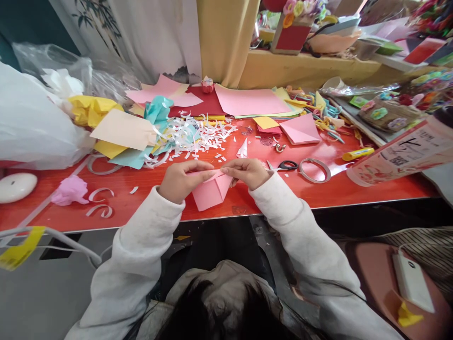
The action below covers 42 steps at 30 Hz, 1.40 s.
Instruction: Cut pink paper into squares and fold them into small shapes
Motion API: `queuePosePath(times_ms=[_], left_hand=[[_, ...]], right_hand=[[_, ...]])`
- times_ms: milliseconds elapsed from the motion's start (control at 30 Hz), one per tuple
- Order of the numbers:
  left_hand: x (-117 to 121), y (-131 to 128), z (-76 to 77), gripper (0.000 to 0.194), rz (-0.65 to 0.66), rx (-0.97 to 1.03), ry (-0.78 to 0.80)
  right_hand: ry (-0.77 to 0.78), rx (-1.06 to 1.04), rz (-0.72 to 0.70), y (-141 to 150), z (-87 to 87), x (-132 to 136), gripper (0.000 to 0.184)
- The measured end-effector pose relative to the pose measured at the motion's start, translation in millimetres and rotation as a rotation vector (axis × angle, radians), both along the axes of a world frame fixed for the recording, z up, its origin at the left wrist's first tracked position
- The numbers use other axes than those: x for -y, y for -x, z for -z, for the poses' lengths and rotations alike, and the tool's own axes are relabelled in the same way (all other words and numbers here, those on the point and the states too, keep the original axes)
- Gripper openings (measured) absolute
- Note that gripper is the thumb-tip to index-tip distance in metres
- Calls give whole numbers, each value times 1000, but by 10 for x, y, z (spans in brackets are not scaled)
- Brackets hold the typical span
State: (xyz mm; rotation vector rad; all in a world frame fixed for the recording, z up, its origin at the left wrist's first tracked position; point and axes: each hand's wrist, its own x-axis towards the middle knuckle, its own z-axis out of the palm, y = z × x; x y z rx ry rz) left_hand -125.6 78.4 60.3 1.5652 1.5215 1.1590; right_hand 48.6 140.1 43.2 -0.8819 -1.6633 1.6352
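Note:
A partly folded piece of pink paper (pixel 208 193) is held near the front edge of the red table, its creased lower part facing me. My left hand (pixel 186 178) pinches its upper left edge between thumb and fingers. At the upper right edge, my right hand (pixel 247 172) grips the same paper, with thumb and fingertips close to the left ones. Just beyond the right hand lies a small white and pink folded paper (pixel 242 149). Black-handled scissors (pixel 287 165) rest beside the right wrist, partly behind the sleeve.
White paper shreds (pixel 198 134) are heaped behind the hands. A roll of tape (pixel 314 170) and a pink printed cup (pixel 403 151) stand right. Pink sheets (pixel 253 100) lie at the back. A crumpled pink paper (pixel 71 190) and a white plastic bag (pixel 35 123) are left.

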Motion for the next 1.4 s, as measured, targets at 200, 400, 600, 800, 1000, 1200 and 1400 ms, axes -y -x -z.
queuePosePath(times_ms=[200, 400, 600, 800, 1000, 1200, 1400], left_hand=[[-21, 39, 69, 27, -57, 62, 2], [-17, 51, 75, 27, -21, 76, -10], [1, 35, 94, 34, 45, 113, 51], [-1, 48, 124, 33, 29, 101, 67], [-37, 26, 101, 24, 246, 82, 158], [-78, -29, 90, 24, 270, 163, 261], [-66, -22, 155, 25, 231, 100, 89]], right_hand=[[202, -138, -55, -39, -17, -11, 40], [251, -162, -66, -56, 19, -13, 34], [186, -137, 38, -43, 16, -12, 29], [168, -76, 29, -44, 27, -15, 29], [-15, 67, 15, -30, -10, 36, 25], [-84, 115, -5, -20, 18, 23, 25], [79, 21, -8, -17, 11, 13, 26]])
